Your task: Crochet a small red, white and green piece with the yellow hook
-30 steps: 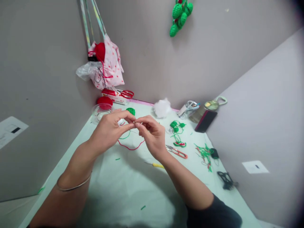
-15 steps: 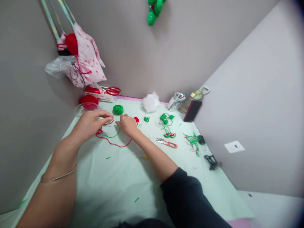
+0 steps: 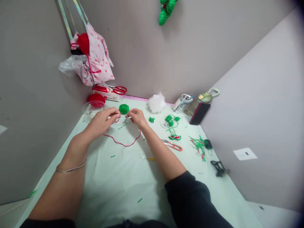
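Note:
My left hand (image 3: 104, 120) is raised above the cloth, thumb and fingers pinched together, with a short piece of red yarn (image 3: 116, 121) showing at the fingertips. Close by on the right, my right hand (image 3: 137, 117) also pinches. A thin grey-green loop hangs under its fingers, but what they grip is too small to name. A longer red strand (image 3: 123, 145) curves across the cloth below both hands, with a pale thin thread above it. Just behind the fingertips sits a green yarn ball (image 3: 123, 109).
White stuffing (image 3: 156, 103), green crocheted pieces (image 3: 169, 119), orange-handled thread snips (image 3: 174, 146) and a yellow-handled hook (image 3: 150, 159) lie to the right. A phone (image 3: 200, 114) leans by a bottle (image 3: 193, 106). At back left are red scissors (image 3: 120, 90) and a red yarn ball (image 3: 97, 99).
The view has shifted, so everything sits further right. My right hand has lifted off the cloth and its fingers now pinch. The red piece beside it no longer shows.

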A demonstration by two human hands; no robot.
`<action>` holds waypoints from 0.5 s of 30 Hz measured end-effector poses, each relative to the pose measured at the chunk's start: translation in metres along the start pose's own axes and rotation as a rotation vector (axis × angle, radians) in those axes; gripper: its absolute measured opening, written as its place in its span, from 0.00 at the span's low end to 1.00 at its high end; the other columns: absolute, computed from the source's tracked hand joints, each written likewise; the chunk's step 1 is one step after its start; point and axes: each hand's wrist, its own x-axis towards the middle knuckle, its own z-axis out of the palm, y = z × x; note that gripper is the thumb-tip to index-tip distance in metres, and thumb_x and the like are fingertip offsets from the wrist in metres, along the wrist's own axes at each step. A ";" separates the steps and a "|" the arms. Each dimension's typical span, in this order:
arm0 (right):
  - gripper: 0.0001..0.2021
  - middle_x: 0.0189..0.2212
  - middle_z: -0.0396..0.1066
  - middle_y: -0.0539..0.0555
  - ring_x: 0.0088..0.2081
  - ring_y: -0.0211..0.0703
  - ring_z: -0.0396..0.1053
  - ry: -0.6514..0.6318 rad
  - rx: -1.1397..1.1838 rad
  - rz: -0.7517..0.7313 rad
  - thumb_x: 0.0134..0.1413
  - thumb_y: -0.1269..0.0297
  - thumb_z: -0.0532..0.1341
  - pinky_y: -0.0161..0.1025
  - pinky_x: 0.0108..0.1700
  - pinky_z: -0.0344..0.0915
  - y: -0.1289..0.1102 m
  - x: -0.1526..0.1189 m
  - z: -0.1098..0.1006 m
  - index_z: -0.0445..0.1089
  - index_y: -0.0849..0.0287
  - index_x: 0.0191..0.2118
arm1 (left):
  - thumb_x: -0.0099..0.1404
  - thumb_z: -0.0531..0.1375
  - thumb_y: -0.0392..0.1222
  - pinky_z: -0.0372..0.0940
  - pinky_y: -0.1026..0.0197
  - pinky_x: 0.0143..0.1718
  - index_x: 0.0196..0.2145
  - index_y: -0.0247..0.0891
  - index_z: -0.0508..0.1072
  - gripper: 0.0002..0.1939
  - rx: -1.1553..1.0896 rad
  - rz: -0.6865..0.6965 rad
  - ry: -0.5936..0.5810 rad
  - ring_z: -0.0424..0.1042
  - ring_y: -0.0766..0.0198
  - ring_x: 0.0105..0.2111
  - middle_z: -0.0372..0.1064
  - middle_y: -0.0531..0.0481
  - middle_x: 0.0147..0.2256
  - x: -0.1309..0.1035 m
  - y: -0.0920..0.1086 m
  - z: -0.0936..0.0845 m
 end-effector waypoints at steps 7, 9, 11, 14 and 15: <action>0.10 0.37 0.81 0.54 0.30 0.34 0.73 -0.081 0.007 -0.058 0.70 0.59 0.54 0.31 0.32 0.70 -0.019 -0.013 0.009 0.70 0.57 0.40 | 0.70 0.56 0.48 0.58 0.60 0.34 0.34 0.41 0.73 0.12 0.084 0.043 -0.086 0.66 0.60 0.31 0.70 0.53 0.30 -0.003 -0.008 -0.003; 0.10 0.38 0.81 0.54 0.34 0.37 0.75 -0.062 -0.095 -0.060 0.70 0.60 0.55 0.34 0.36 0.71 -0.019 -0.014 0.004 0.71 0.57 0.41 | 0.69 0.57 0.48 0.58 0.60 0.34 0.34 0.41 0.75 0.12 0.083 0.048 -0.108 0.67 0.59 0.31 0.71 0.52 0.30 -0.004 -0.010 -0.007; 0.06 0.41 0.80 0.55 0.42 0.42 0.77 -0.019 -0.225 -0.056 0.68 0.63 0.59 0.38 0.45 0.72 -0.017 -0.014 0.000 0.73 0.57 0.40 | 0.69 0.57 0.48 0.58 0.60 0.34 0.34 0.41 0.76 0.12 0.074 0.053 -0.109 0.68 0.59 0.31 0.72 0.51 0.30 -0.004 -0.009 -0.009; 0.03 0.51 0.77 0.60 0.56 0.53 0.73 0.033 -0.410 -0.030 0.62 0.65 0.65 0.47 0.57 0.67 -0.008 -0.014 0.002 0.74 0.57 0.40 | 0.68 0.58 0.48 0.58 0.61 0.33 0.34 0.41 0.77 0.11 0.052 0.068 -0.099 0.67 0.60 0.30 0.73 0.52 0.29 -0.006 -0.004 -0.010; 0.04 0.53 0.75 0.62 0.58 0.56 0.72 0.038 -0.455 -0.016 0.60 0.65 0.67 0.50 0.59 0.66 -0.005 -0.013 0.005 0.74 0.58 0.40 | 0.68 0.59 0.48 0.58 0.61 0.32 0.34 0.41 0.77 0.11 0.045 0.069 -0.096 0.67 0.60 0.30 0.73 0.52 0.29 -0.007 -0.002 -0.010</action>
